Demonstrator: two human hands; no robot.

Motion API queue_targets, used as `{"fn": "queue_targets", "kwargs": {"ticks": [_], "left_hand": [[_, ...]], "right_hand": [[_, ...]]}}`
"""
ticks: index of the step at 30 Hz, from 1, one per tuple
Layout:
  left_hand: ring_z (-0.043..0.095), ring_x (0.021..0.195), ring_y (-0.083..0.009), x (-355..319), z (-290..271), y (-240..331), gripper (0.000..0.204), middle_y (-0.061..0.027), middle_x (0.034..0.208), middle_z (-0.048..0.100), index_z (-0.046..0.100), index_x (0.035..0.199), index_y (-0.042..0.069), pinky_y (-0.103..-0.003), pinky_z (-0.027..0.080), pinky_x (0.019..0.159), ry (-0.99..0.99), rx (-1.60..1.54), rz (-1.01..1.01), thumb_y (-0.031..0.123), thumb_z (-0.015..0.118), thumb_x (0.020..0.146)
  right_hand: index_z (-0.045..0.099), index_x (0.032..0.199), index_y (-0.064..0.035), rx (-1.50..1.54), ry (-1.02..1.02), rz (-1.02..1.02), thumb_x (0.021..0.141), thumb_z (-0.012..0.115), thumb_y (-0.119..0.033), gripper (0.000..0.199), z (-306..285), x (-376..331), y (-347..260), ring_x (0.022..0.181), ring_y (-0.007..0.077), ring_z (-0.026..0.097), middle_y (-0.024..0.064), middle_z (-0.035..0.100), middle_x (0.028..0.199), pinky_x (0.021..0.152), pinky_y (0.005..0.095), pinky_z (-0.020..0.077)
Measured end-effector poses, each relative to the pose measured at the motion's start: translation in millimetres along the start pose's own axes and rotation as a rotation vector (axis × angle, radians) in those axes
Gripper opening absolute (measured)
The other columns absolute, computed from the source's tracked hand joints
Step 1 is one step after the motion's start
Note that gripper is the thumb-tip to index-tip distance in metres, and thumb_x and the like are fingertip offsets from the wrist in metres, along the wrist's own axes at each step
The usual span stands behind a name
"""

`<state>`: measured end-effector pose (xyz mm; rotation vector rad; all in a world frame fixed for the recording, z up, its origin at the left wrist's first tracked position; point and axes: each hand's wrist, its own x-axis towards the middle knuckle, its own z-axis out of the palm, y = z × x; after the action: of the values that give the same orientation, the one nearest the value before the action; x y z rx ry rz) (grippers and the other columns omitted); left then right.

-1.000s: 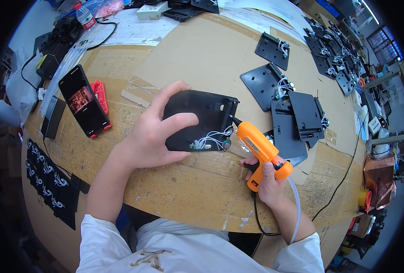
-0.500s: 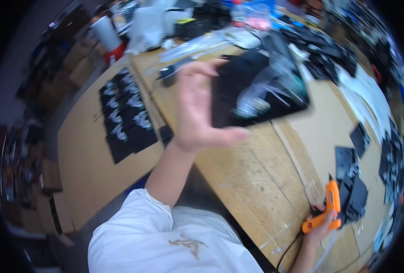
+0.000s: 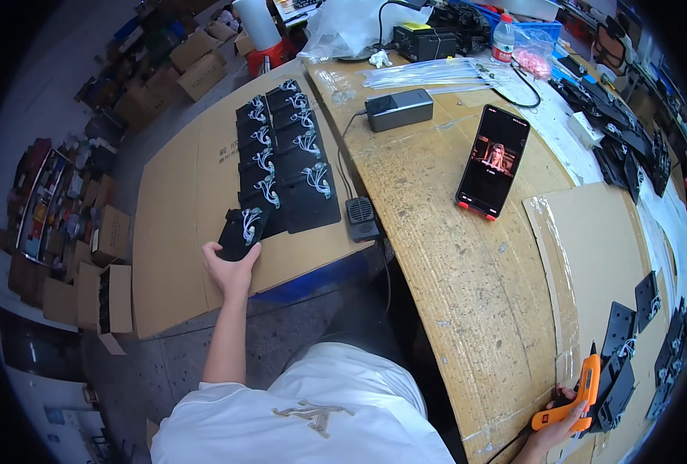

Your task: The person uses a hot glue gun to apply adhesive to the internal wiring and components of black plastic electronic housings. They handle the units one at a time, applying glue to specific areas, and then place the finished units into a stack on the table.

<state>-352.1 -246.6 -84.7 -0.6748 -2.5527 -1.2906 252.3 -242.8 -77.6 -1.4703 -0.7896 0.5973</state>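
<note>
Head view showed the left hand (image 3: 231, 271) gripping a black plate (image 3: 242, 232) at the row's near end on cardboard (image 3: 173, 193); stiff, light, its white wires fragile, best held by edges. Right hand (image 3: 554, 417) clasped the orange glue gun (image 3: 574, 398).

free: bare cardboard sheet (image 3: 177, 209) left | blocked: black panel rows (image 3: 285, 151) right

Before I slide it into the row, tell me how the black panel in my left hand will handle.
The panel probably stays stiff: the left hand holds one end and it looks flat. It seems light, since one hand carries it at arm's length. Its white wires lie loose on top and may snag on the panels in the row, so sliding looks riskier than setting down.
</note>
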Motion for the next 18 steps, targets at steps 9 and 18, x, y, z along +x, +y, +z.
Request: {"fn": "queue_targets", "kwargs": {"ticks": [9,18], "left_hand": [[0.047,0.102,-0.0257,-52,34,25,0.070,-0.0097,0.104,0.045,0.041,0.103,0.009,-0.039,0.039,0.093,-0.157,-0.299,0.031,0.025,0.092,0.058],[0.047,0.111,-0.0364,-68,51,63,0.081,-0.0185,0.114,0.048,0.041,0.112,0.010,-0.048,0.040,0.093,-0.152,0.012,0.082,0.036,0.093,0.056]], "right_hand": [[0.053,0.111,-0.0001,-0.003,-0.022,0.071,0.105,0.040,-0.037,0.039,1,1,-3,0.090,0.0171,0.063,0.0106,0.061,0.096,0.060,0.0238,0.0443],[0.054,0.108,0.0006,0.013,-0.034,0.001,0.105,0.042,-0.035,0.037,11,-4,-14,0.077,0.0140,0.060,0.0095,0.062,0.089,0.057,0.0236,0.0444]]}}
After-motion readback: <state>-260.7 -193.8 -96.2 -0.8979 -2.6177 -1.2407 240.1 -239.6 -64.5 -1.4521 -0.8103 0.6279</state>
